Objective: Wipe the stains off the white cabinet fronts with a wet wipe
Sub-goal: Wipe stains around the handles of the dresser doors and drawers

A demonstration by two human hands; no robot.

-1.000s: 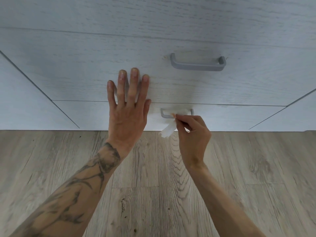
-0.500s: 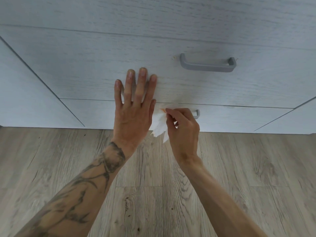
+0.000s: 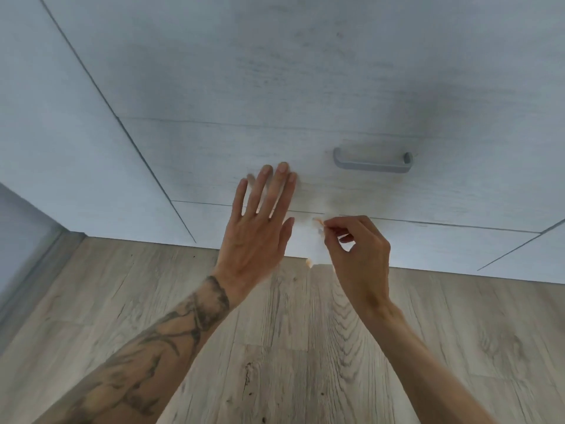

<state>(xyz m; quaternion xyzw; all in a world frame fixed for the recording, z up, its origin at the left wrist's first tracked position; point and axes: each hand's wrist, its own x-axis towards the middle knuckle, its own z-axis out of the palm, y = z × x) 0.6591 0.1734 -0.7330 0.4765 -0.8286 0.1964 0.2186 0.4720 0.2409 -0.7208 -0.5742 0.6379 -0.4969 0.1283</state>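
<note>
White wood-grain drawer fronts [image 3: 214, 166] fill the upper part of the head view. My left hand [image 3: 260, 228] lies flat with fingers spread, its fingertips on the middle drawer front. My right hand [image 3: 357, 252] pinches a white wet wipe [image 3: 308, 240] that hangs between the two hands, in front of the lowest drawer front [image 3: 443, 249]. The wipe carries orange marks at its top and bottom corners. A faint smudge shows on the drawer front just above the wipe. The picture is blurred.
A grey bar handle [image 3: 373, 163] sits on the middle drawer, right of my left hand. Flat white cabinet panels [image 3: 61, 133] flank the drawers on both sides. Grey wood-look flooring [image 3: 275, 362] runs below, with a skirting strip [image 3: 33, 270] at the left.
The view has tilted up and to the left, so more cabinet shows. The wipe has opened out and hangs lower from my right hand's pinch. My left hand stays flat on the drawer.
</note>
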